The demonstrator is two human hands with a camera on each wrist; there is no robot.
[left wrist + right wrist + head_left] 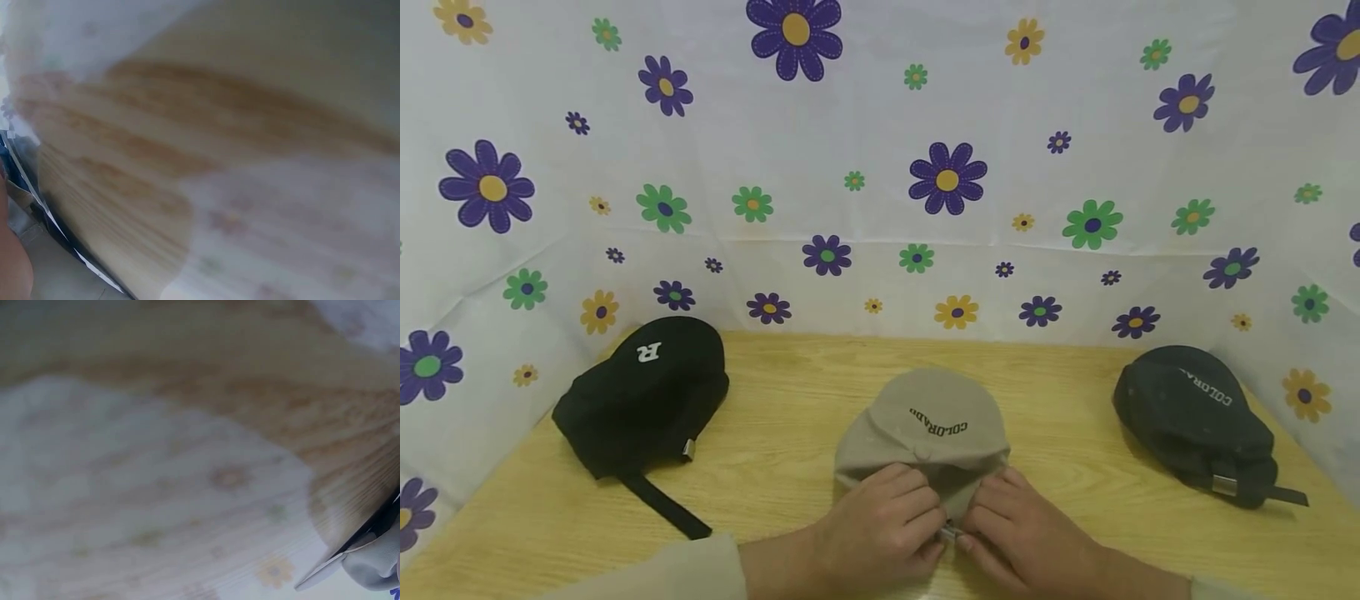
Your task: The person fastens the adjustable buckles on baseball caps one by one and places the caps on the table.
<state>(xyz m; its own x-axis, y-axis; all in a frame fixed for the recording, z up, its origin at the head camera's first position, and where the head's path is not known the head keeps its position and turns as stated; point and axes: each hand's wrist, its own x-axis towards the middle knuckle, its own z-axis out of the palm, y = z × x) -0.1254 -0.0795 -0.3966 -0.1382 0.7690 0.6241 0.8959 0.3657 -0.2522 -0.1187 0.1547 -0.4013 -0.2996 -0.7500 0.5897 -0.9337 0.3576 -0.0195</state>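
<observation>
A beige cap (947, 408) with dark COLORADO lettering lies at the front middle of the table in the head view. My left hand (883, 521) grips its near edge from the left, fingers curled. From the right, my right hand (1022, 529) pinches the same edge near the strap. A small metal buckle (950, 532) shows between the fingertips of both hands; the strap itself is mostly hidden by them. Both wrist views are blurred and show neither hand's grip clearly.
On the wooden table (790, 417), a black cap (655, 400) with a white R stands at the left, its strap trailing forward. A dark COLORADO cap (1195, 425) with a metal buckle lies at the right. A flowered cloth (850, 108) hangs behind.
</observation>
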